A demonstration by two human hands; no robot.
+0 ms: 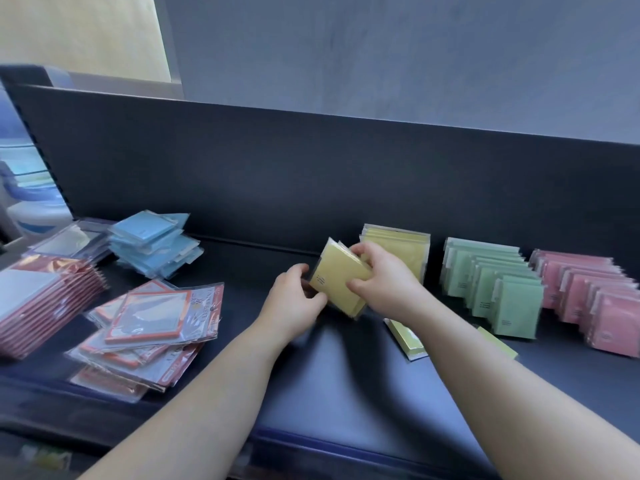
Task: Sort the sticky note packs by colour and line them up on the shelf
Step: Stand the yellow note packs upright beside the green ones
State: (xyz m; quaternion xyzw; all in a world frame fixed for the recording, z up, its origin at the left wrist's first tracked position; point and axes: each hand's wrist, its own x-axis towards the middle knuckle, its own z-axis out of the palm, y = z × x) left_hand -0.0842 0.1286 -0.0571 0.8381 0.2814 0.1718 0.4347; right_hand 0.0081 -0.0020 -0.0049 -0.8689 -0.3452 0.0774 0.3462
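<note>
Head view: left hand (294, 296) and right hand (384, 282) together gripped yellow pack stack (341, 275), held tilted left of green row (491, 282), over shelf (346, 375).

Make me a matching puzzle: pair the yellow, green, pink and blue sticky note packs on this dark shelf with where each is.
1. tilted yellow plastic-wrapped packs
2. green plastic-wrapped packs
3. pink plastic-wrapped packs
4. pale blue plastic-wrapped packs

A. loose pile, back left
B. standing row, far right
C. gripped by the left hand and the right hand
D. standing row just left of the pink one

Pairs: 1-C, 2-D, 3-B, 4-A.
</note>
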